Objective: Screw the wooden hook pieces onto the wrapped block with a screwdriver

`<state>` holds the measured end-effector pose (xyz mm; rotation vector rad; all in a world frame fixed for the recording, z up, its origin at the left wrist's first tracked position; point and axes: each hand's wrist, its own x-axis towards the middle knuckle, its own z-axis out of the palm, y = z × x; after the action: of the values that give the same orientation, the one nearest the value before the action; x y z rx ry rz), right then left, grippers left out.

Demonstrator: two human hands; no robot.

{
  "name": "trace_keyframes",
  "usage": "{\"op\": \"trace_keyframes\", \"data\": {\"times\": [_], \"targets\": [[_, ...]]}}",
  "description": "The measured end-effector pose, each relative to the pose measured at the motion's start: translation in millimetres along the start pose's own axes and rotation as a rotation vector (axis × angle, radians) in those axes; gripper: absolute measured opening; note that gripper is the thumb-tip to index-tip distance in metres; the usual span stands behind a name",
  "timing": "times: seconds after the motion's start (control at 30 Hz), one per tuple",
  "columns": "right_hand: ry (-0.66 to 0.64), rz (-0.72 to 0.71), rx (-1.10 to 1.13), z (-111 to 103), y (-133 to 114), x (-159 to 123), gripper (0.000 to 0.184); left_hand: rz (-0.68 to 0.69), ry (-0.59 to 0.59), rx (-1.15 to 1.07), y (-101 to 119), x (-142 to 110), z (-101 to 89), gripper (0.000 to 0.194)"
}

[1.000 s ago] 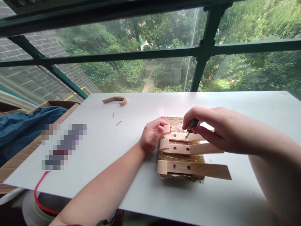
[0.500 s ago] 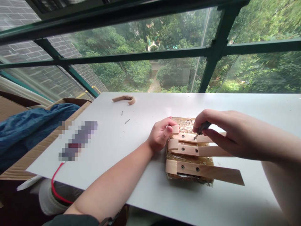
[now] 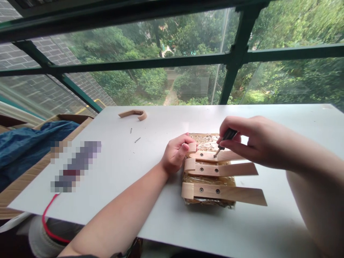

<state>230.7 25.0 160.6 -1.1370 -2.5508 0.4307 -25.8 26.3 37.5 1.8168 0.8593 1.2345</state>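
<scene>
My right hand point(image 3: 239, 139) grips a small screwdriver point(image 3: 228, 135) with a dark handle. The screwdriver slants down, its tip at the right-hand screw of the farthest wooden hook point(image 3: 206, 156). My left hand point(image 3: 176, 153) is closed around the curled end of that same hook, at the block's left edge. Two more wooden hooks, the middle one point(image 3: 233, 169) and the nearest one point(image 3: 236, 195), lie across a block wrapped in shiny brown tape point(image 3: 206, 139). Each of these two shows a pair of dark screws.
A loose wooden hook point(image 3: 134, 114) rests near the back of the white table point(image 3: 113, 172). Two loose screws, one point(image 3: 137, 139) nearer me, lie in front of it. A blurred-out object point(image 3: 77, 165) with a red cord sits at left, beside a cardboard box point(image 3: 80, 123) holding blue cloth.
The view has shifted, so the table and block appear farther left. My right hand has risen off the hook, showing more of the screwdriver. My left hand keeps its hold.
</scene>
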Motion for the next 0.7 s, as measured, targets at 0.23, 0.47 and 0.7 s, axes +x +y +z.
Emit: {"op": "trace_keyframes", "data": {"times": [0.23,0.47,0.7], "targets": [[0.041,-0.046,-0.035,-0.1,-5.9,1.1,0.011,-0.001,0.006,-0.006,1.9,0.5,1.3,0.05],[0.144,-0.009,-0.075,3.8,-12.7,2.6,0.023,-0.005,0.007,-0.004,2.2,0.5,1.4,0.048],[0.16,0.125,-0.081,4.6,-16.3,4.1,0.04,-0.005,-0.003,-0.007,1.4,0.2,0.9,0.048]]}}
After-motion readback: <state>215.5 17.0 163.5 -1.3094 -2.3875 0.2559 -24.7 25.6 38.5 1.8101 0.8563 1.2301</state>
